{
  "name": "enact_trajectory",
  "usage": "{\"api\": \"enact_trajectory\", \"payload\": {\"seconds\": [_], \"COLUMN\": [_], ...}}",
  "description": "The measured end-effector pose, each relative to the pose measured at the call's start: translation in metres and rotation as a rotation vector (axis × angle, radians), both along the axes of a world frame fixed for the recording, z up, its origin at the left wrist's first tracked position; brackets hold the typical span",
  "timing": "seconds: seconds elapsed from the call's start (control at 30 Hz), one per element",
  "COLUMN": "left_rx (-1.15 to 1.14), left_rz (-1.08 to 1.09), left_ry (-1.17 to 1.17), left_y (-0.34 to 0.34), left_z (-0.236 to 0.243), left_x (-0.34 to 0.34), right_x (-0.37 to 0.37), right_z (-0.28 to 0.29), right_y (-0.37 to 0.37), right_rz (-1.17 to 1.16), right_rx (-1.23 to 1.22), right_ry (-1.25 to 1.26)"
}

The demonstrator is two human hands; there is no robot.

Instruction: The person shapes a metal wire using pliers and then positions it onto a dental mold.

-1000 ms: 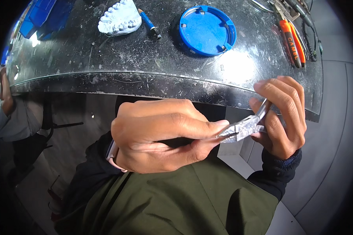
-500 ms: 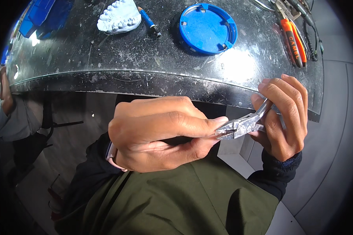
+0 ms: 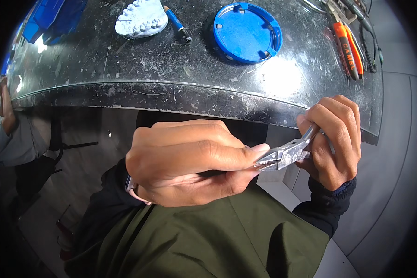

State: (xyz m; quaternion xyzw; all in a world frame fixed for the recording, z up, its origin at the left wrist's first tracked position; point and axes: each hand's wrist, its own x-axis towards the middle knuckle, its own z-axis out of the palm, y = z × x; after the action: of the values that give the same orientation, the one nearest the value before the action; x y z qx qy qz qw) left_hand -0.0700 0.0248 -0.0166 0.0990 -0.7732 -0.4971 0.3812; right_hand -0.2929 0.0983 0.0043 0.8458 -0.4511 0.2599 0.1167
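At a dark bench (image 3: 171, 62), pinching with the left hand (image 3: 190, 162), gripping with the right hand (image 3: 336, 141).
Facing, on the far side, a round blue tray (image 3: 248, 34) and a white tooth cast (image 3: 141, 21) to its left. Holding silver pliers (image 3: 285, 155) before the near edge; closing left thumb and finger at the plier tips, too hidden to tell around what.

The held pliers (image 3: 282, 155) gleam like bare metal; back from the scratched, glossy tabletop's near edge (image 3: 171, 89) sit a chalky, matt cast (image 3: 143, 18) and smooth plastic dish (image 3: 246, 34).
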Motion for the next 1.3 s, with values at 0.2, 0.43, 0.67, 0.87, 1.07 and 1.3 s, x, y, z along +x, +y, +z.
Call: {"api": "enact_trajectory", "payload": {"seconds": [0.2, 0.43, 0.67, 0.87, 1.07, 1.3], "left_rx": [0.009, 0.083, 0.04, -0.004, -0.011, -0.027], "left_rz": [-0.007, -0.072, 0.064, 0.05, 0.039, 0.049], "left_ry": [0.008, 0.06, 0.102, 0.034, -0.032, 0.049], "left_y": [0.0, -0.005, 0.0, -0.003, -0.003, -0.003], "left_z": [-0.002, -0.007, -0.003, 0.003, 0.004, -0.001], "left_x": [0.0, 0.0, -0.004, -0.003, -0.001, -0.003], "right_x": [0.003, 0.003, 0.01, 0.009, 0.009, 0.008], "right_z": [0.003, 0.008, 0.013, 0.014, 0.014, 0.013], "right_y": [0.005, 0.004, 0.01, 0.009, 0.01, 0.011], "right_rz": [-0.014, -0.063, -0.185, -0.155, -0.166, -0.114], "right_rx": [0.047, 0.016, 0.105, 0.109, 0.123, 0.203], "right_ry": [-0.056, -0.034, -0.02, 0.031, 0.051, -0.033]}}
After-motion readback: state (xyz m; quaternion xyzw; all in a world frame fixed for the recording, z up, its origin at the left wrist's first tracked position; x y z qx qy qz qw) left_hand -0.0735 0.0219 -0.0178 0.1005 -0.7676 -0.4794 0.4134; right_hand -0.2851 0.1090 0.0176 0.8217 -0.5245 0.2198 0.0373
